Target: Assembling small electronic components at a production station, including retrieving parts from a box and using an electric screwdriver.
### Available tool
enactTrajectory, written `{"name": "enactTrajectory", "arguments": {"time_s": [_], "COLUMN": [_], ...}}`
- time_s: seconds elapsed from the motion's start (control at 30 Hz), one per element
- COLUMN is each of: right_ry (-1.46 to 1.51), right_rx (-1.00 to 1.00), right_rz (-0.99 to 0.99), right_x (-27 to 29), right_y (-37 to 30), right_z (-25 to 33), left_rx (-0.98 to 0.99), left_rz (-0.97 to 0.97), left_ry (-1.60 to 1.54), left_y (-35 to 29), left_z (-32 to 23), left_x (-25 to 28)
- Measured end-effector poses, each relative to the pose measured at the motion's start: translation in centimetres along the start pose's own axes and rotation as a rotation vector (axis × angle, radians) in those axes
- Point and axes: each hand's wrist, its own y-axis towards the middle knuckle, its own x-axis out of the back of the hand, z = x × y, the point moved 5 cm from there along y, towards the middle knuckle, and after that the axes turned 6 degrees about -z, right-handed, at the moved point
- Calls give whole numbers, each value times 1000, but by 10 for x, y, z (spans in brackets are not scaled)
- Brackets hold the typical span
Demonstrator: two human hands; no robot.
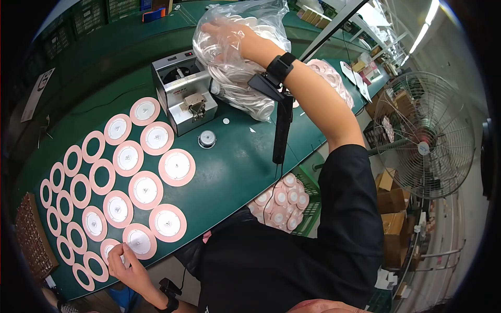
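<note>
Reaching: right hand (222, 39) into one bag (235, 78), left hand (127, 267) among twenty-three rings (145, 207).

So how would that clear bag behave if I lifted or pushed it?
The clear bag will probably flop and change shape, since its film is thin and wrinkled. It may feel heavy, packed with white pieces. Those could slump, as only loose film holds them.

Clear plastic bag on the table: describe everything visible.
The clear plastic bag is thin, shiny, crinkled film, bulging with round white parts that show through. It rests on the green table just right of the metal machine; whether they touch is unclear. The right hand is at its upper part, fingers seen through film; their grip is unclear.
</note>
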Motion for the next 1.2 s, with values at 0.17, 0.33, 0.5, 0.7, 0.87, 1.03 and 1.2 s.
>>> {"name": "enactTrajectory", "arguments": {"time_s": [0.17,0.33,0.5,0.7,0.87,1.03,1.2], "right_ry": [-2,-16,113,341,168,281,371], "right_rx": [24,150,121,-3,-25,-200,-275], "right_rz": [87,48,-35,-64,-275,-136,-381], "right_x": [-11,-23,-31,2,41,59,61], "right_y": [7,10,16,8,-13,-8,5], "right_z": [-14,-10,-5,-19,-46,-54,-53], "left_rx": [-1,-52,-50,-54,43,-15,-38], "left_rz": [9,-4,-33,-96,-117,-99,-69], "left_ry": [-15,-12,-28,23,95,-23,-343], "left_y": [1,4,-1,-6,-10,14,69], "left_z": [-9,-19,-21,-26,-30,-49,-77], "left_x": [-3,-4,6,28,43,55,47]}}
